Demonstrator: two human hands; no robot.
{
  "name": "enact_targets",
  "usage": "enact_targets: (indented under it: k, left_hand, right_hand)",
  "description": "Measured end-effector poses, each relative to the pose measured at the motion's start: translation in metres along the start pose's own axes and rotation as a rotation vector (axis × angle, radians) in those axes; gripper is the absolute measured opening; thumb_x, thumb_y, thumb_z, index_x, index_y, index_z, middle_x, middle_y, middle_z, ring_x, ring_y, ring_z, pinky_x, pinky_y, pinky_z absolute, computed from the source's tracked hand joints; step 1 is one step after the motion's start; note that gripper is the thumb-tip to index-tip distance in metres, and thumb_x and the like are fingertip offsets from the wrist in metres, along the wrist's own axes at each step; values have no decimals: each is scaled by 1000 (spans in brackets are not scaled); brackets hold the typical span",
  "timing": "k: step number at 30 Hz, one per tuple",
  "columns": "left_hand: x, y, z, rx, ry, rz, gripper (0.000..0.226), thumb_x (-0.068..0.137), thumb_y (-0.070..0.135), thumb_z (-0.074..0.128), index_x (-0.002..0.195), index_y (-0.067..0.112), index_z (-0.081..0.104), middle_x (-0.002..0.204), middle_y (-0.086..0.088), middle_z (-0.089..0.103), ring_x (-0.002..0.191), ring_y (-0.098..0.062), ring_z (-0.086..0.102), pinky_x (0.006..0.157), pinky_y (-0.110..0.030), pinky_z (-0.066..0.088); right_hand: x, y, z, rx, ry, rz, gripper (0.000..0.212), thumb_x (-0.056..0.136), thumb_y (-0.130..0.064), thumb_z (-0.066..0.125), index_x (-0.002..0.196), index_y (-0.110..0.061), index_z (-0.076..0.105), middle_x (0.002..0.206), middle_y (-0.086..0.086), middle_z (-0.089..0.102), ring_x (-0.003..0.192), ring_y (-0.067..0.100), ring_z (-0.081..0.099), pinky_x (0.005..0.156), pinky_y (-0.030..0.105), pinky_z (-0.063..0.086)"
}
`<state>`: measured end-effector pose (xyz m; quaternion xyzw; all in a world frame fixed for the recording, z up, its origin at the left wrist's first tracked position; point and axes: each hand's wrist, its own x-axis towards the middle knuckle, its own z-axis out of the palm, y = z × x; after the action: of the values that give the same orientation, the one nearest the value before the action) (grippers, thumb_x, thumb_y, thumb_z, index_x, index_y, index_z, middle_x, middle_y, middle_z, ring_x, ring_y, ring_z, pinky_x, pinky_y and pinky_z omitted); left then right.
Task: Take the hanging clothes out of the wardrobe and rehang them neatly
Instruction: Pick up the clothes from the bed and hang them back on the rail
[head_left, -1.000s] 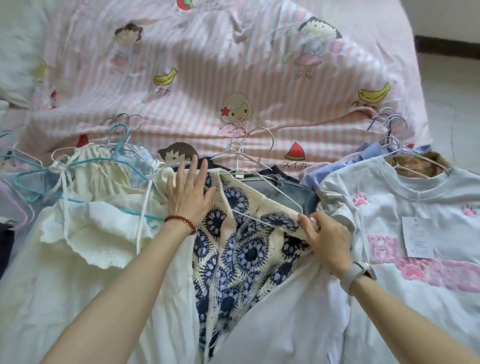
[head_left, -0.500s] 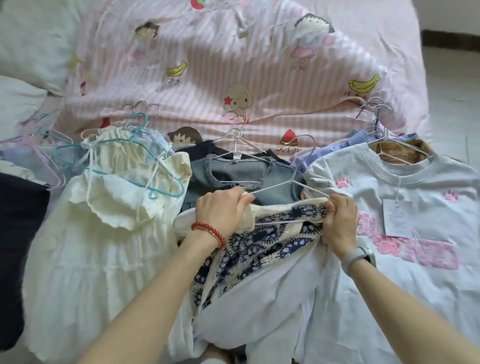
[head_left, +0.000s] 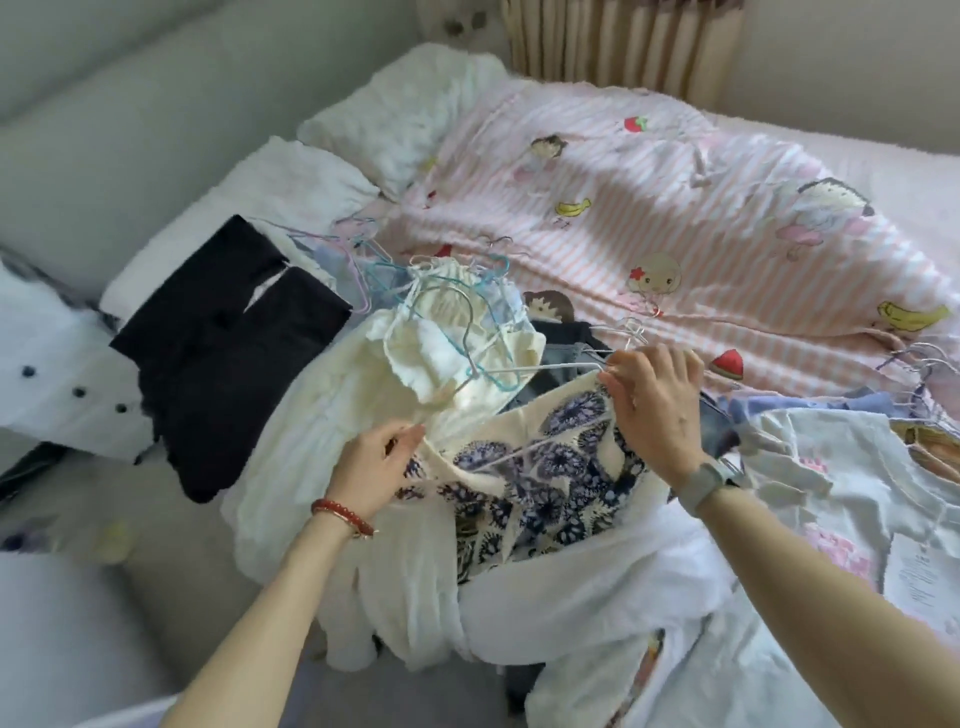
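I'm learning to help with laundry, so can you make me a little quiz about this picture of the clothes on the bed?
1. True or false: the left hand pinches the edge of the blue-flowered top.
2. What does the right hand grip? A) a pillow B) the wire hanger C) a paper tag
3. Fill in: the black garment lies to the ____ of the cream dress.

Key: 1 true; 2 B; 3 left.
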<state>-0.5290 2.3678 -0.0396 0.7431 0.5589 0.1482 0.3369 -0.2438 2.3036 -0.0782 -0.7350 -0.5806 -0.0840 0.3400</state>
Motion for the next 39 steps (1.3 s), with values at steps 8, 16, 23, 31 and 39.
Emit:
enact_targets:
  k: [8,16,23,31,39]
  left_hand:
    - [-156,-75,-95,-519,165,-329,17,90,28,51,106,26,55,88,23,55,81,12,50,67,-1,39]
    - [-320,-125,-168,-616,470,-493,29,71,46,53,86,24,63,88,-1,68,86,-17,62,79,-27,48]
    - [-436,-164,-189,-390,784,-651,23,85,33,56,72,14,62,77,-14,54,75,-19,47,62,-26,34]
    - [-524,-162,-173,-146,1077,-866,37,86,25,60,73,-9,63,61,-19,55,60,-18,46,60,-29,33]
    - [-583,-150,-172,134,1218,-1141,18,88,31,59,89,21,74,73,-3,68,70,-23,60,60,-26,38]
  right_hand:
    - [41,-181,18,133,8,-559,32,92,-30,43,97,-7,63,93,13,59,96,26,46,106,45,21]
    - [-12,-350,11,391,-119,-922,28,86,-30,51,91,-7,66,79,10,60,74,28,56,76,38,37]
    - [-87,-437,17,514,-512,-1246,18,81,-10,62,97,-3,63,79,12,56,70,30,55,60,40,48]
    - [-152,-535,24,486,-513,-1387,40,69,-1,70,109,-6,64,86,18,57,76,36,56,66,42,45]
    - [-216,-639,-9,817,-775,-1422,29,85,-8,50,111,-5,63,86,14,58,74,34,59,60,37,50]
